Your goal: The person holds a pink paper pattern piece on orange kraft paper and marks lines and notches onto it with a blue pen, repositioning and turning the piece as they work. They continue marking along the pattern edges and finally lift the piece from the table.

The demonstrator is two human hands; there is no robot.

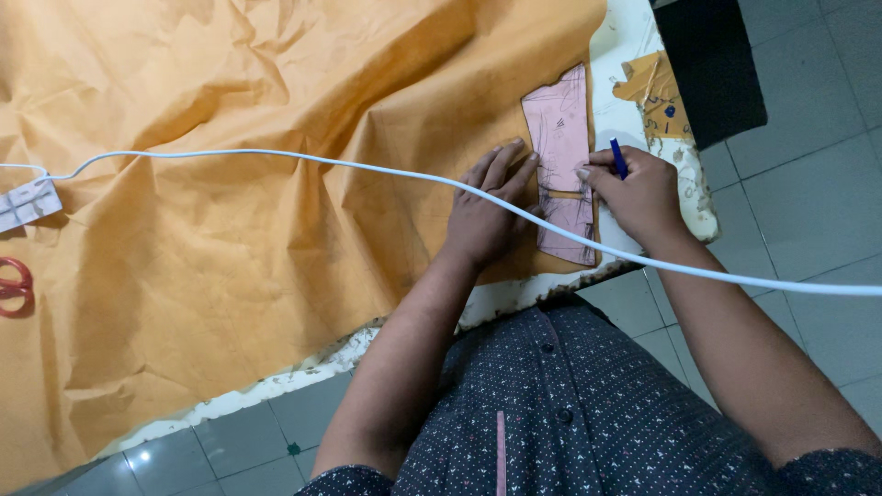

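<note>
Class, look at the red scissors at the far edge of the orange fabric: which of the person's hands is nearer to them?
Left. The left hand lies flat on the orange fabric, on the side toward the red scissors. The right hand, holding a blue pen, is farther away.

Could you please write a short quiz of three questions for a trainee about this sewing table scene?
1. True or false: the left hand lies flat on the orange fabric beside the pink pattern piece.
2. What does the right hand hold?
A. a blue pen
B. a needle
C. a brush
3. Which red-handled tool lies at the far left edge of the picture?

Key:
1. True
2. A
3. Scissors
</note>
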